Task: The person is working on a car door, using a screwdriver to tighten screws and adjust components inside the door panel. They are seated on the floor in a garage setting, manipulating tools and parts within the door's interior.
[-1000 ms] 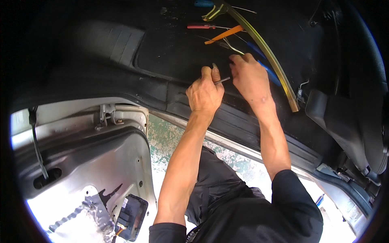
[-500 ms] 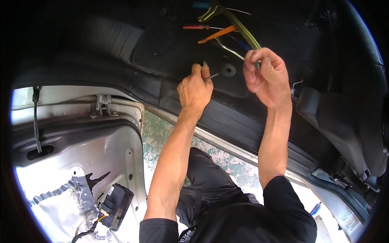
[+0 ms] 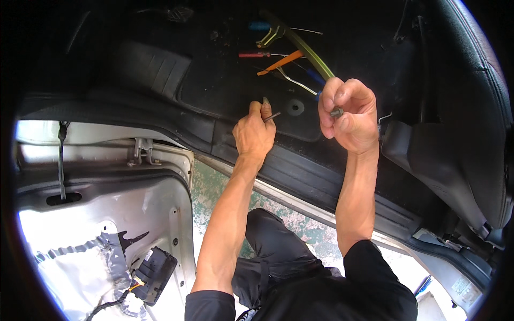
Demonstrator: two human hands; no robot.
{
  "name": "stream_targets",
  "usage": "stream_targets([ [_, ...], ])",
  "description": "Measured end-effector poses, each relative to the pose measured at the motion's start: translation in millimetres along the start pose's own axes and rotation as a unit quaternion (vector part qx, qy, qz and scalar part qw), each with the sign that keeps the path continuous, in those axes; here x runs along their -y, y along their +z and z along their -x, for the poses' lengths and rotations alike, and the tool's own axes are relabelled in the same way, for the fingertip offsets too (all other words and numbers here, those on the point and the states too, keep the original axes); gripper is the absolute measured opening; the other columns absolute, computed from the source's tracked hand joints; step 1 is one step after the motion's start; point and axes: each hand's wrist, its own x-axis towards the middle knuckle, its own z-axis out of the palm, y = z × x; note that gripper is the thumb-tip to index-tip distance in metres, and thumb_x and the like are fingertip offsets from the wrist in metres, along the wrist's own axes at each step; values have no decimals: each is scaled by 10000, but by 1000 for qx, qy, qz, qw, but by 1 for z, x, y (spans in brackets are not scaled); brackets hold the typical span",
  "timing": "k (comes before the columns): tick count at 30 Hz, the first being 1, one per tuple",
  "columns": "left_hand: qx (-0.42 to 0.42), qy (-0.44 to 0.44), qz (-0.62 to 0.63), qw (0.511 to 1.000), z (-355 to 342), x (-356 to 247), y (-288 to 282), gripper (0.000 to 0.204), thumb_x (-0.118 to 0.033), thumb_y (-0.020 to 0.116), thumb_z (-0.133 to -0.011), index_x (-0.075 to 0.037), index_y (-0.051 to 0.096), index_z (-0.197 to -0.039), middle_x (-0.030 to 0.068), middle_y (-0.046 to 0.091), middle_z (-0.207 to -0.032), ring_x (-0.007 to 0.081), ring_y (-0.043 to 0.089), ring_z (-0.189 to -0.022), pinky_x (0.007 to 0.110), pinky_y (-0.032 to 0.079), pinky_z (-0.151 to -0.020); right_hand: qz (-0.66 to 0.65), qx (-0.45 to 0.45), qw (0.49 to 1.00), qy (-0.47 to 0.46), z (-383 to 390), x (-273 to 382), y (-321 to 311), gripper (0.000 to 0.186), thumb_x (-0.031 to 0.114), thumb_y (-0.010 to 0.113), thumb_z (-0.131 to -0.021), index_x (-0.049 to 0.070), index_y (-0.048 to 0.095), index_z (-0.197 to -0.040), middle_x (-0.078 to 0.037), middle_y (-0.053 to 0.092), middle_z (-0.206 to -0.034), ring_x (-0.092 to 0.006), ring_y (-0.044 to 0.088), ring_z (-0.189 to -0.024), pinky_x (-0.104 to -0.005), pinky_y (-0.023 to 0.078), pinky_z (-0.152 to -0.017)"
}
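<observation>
Car cabin, black floor mat (image 3: 214,69) underfoot; black seat (image 3: 476,128) at right; open door (image 3: 155,192) at lower left, inner face bare metal, black module (image 3: 155,275) with orange wires near its lower part.

Left hand (image 3: 254,128): closed round thin grey rod (image 3: 272,116), back up, thumb tip pointing away from body. Right hand (image 3: 349,115): palm turned up, thumb and fingertips pinched on small dark bolt (image 3: 336,112), above mat.

Beyond, loosely grouped on mat: blue-handled screwdriver (image 3: 260,25), red-handled screwdriver (image 3: 254,54), orange pry tool (image 3: 280,63), bent metal tool (image 3: 295,83), yellow-green bar (image 3: 311,52).

Versus 1.0 s ago: right hand then lower by the tools, back up; now turned over, bolt in plain sight. Round grey disc (image 3: 295,107), out of view then, now exposed on mat between the hands. Lower end of bar visible then, now lost behind right hand and forearm (image 3: 356,187). Left grip unchanged.

Hard to make out: most of rod, swallowed by left fist, kind of tool unreadable; part of bolt, covered by fingers. Cannot tell contact or gap between right hand and bar. Upper end of bar fading into shadow. Door cut off by dark lens rim.
</observation>
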Motion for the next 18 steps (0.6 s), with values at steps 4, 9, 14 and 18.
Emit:
stream_targets([
  [4,-6,6,-10,1000,-5,-3,-1,335,-373,512,-1041,-75,584,-907,255,673,-737,497,656,-761,592,496,-710,68,-23,997,-13,-5,-1,9,303,-31,848,-745,-31,692,-1005,-149,638,-951,-196,681,-725,-294,620,-591],
  [9,-26,-1,-6,1000,1,11,-9,306,-346,507,-1034,-65,596,-956,270,672,-736,492,669,-756,595,518,-716,237,-74,967,62,-4,-15,22,221,-30,786,-800,-41,712,-1007,-124,683,-925,-169,689,-752,-292,608,-656],
  [14,-57,-3,-17,998,35,12,-17,179,-197,597,-829,-82,655,-954,177,714,-849,370,723,-783,514,567,-684,475,-207,851,83,0,-45,41,258,112,740,-912,-17,728,-1135,-112,737,-973,-165,706,-839,-300,592,-764],
  [18,-187,200,103,956,105,7,10,114,-187,642,-796,-81,618,-829,149,659,-683,375,688,-682,517,536,-611,824,95,534,-164,3,-11,-53,300,227,651,-1002,69,703,-1252,-72,736,-1165,-203,687,-1102,-298,590,-862],
])
